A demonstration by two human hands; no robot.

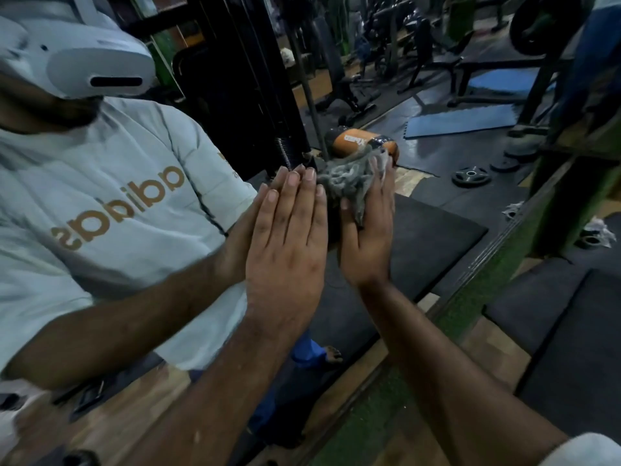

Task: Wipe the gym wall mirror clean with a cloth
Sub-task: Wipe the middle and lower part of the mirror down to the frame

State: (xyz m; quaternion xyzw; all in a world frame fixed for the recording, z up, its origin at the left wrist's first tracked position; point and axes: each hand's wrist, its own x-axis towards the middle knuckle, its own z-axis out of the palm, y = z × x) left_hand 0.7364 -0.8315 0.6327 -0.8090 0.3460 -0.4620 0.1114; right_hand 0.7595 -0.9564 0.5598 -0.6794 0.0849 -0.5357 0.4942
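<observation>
The wall mirror (420, 230) fills the left and centre of the view and reflects a person in a pale T-shirt and headset. My left hand (285, 250) lies flat against the glass with its fingers straight and pointing up, meeting its own reflection. Just to its right, my right hand (368, 240) presses a crumpled grey cloth (346, 183) onto the mirror with straight fingers. The cloth bunches above and in front of the fingertips, and a strip of it hangs beside the thumb.
A green-edged mirror frame (477, 290) runs diagonally down the right side. Dark floor mats (554, 331) lie beyond it, with a small weight plate and a rag (594, 235). The glass reflects black gym machines, an orange roller (356, 141) and weight plates (470, 176).
</observation>
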